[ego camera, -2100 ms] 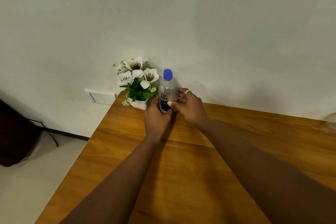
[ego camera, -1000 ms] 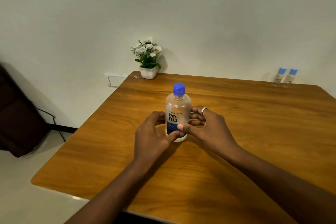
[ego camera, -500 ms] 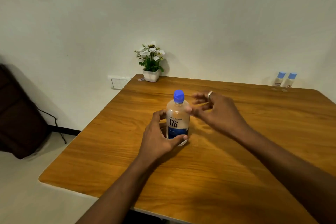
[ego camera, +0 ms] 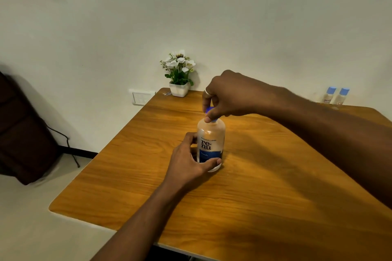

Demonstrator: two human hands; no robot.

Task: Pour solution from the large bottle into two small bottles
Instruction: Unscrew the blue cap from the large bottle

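Since half a second earlier, the right hand [ego camera: 231, 93] had been brought onto the blue cap [ego camera: 210, 110] and pinched around it, while the left hand [ego camera: 188, 161] was clamped on the lower body of the solution bottle [ego camera: 211, 144]. The bottle stood upright mid-table [ego camera: 275, 186], long axis vertical, cap up. A loosened grip during twisting could have tipped it; the two small bottles [ego camera: 335, 95] stood well apart, still capped.
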